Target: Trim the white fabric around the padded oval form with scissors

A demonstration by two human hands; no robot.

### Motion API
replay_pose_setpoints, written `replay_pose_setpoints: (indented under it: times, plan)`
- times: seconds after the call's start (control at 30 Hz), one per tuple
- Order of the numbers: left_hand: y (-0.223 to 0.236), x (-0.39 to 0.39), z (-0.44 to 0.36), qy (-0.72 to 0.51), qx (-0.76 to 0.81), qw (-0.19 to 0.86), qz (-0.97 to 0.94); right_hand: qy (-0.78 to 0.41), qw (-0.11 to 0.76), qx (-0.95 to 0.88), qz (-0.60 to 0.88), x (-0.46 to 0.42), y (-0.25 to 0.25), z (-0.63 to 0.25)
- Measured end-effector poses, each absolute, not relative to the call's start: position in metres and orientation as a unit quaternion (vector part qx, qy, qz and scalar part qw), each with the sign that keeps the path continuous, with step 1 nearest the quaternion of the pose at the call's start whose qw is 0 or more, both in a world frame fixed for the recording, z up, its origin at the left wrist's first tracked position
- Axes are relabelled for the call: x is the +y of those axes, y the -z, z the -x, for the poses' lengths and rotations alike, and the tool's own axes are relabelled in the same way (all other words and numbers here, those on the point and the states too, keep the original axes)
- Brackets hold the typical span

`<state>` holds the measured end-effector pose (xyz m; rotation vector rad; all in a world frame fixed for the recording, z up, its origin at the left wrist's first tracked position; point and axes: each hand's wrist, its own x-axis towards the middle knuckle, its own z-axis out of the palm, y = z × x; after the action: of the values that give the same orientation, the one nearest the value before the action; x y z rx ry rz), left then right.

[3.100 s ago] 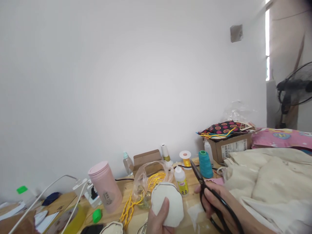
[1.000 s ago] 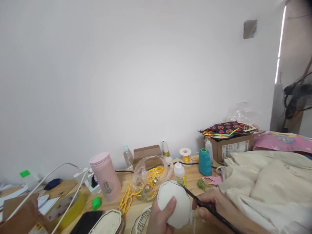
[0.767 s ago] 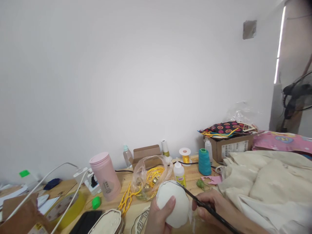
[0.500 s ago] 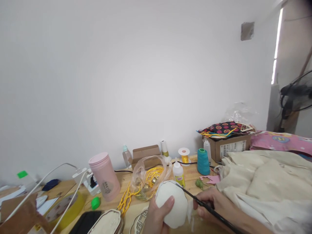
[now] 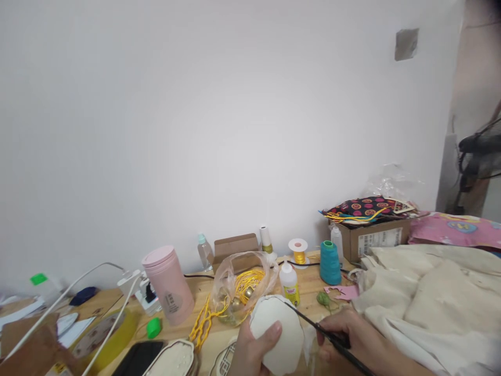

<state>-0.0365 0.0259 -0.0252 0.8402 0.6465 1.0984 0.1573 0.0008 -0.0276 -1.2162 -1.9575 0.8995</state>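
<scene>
Head view: my L hand (image 5: 256, 347) is at the bottom edge, gripping the white pad (image 5: 287, 334), thumb flat on its face, fingers behind. Pad's held up off the table (image 5: 309, 286), tilted, approx. mid-frame, w/ a dark line along its upper rim. My R hand (image 5: 358, 331) is wrapped round the black scissors (image 5: 332, 335), pointing up-left; the tip's at the pad's upper R edge, can't tell if it's in contact or just in front. Blades look like one narrow strip, so can't tell if they're apart. L of my L hand: a lattice piece (image 5: 225, 360), partly cut off by the frame, then a cream plaque (image 5: 170, 360) w/ raised rim, & a black phone (image 5: 139, 359) next to it. Further L, a yellow tape roll (image 5: 128, 329). Bit further back: green lump (image 5: 154, 328), yellow cords (image 5: 202, 324) trailing from a clear bag (image 5: 224, 277) w/ more cord & brass-colored balls inside. White btl (image 5: 289, 284) stands just behind the pad, yellow label out. R of it, a green tangle (image 5: 323, 298) nr a pink scrap (image 5: 344, 292); cream cloth (image 5: 422, 292) heaped far R. Pink cup (image 5: 168, 284) upright on the L. Behind: teal cone (image 5: 331, 263), yellow spool (image 5: 299, 255), small carton (image 5: 237, 244), & a box (image 5: 378, 240) piled w/ patterned fabric (image 5: 360, 206), all nr the wall (image 5: 235, 115).
</scene>
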Motion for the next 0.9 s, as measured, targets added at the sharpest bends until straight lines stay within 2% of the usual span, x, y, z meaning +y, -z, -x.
replay_pose_setpoints:
  times: [0.13, 0.4, 0.9]
  plan:
    - [0.027, 0.028, 0.039, -0.500, 0.308, 0.714, -0.381, -0.353, 0.325, -0.748, 0.459, 0.001, 0.027, -0.157]
    - [0.024, 0.025, 0.040, -0.496, 0.295, 0.705, -0.411, -0.453, 0.336, -0.730, 0.387, -0.005, 0.030, -0.155]
    - [0.036, 0.026, 0.037, -0.457, 0.326, 0.721, -0.406, -0.391, 0.360, -0.732, 0.427, 0.003, 0.045, -0.149]
